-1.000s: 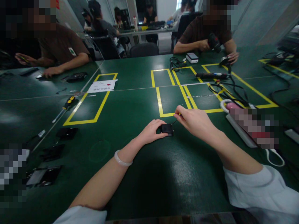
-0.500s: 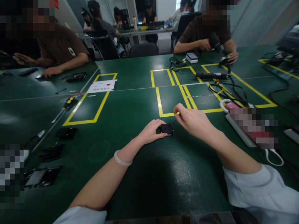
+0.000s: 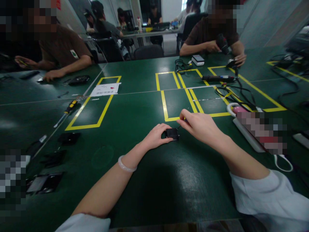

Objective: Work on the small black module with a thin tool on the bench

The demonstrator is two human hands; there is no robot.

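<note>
Green table | black block | between left fingers and thumb

You have no lettering here that can be read for certain. Ahead of you to the left, the white rectangular paper sheet on the yellow tape outline bears small dark characters, too blurred to make out, and a red mark. The white-and-green rectangular badge on a co-worker's brown sleeve is likewise illegible.
</note>
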